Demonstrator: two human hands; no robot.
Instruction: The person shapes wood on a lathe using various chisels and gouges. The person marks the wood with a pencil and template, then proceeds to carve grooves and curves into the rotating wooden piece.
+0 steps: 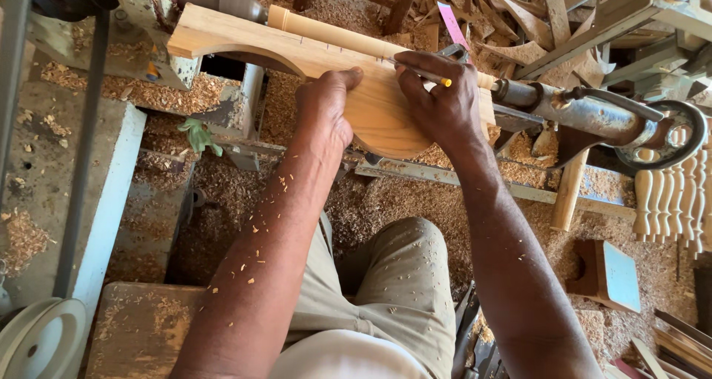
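Pale wood template point(371, 101) laid flat along the spindle point(334, 36), curved edge toward the body, straight edge tight against the round stock so marks can carry across. Spindle mounted between lathe centres, running left to right across the top of the view. A few short dark ticks visible along the template's straight edge.

Left hand point(326, 108) spread on the template face, thumb hooked near the top edge, pressing down, most likely to stop any slipping. Right hand point(441, 97) closed narrow round a pencil point(423, 73), yellow end sticking out past the knuckles, tip up at the spindle line. Heel of that hand resting on the template too, for steadiness by the look of it.

Tailstock point(593, 116) at the right with its handwheel point(664, 138), gripping the spindle end. Shavings point(415, 201) heaped all over the bed and floor, flecks stuck on both forearms as well. Row of turned balusters point(671, 201) leaning at the far right. Pulley point(41, 342) at bottom left, small block point(608, 275) on the floor at lower right. Scrap offcuts point(519, 15) piled behind the lathe.
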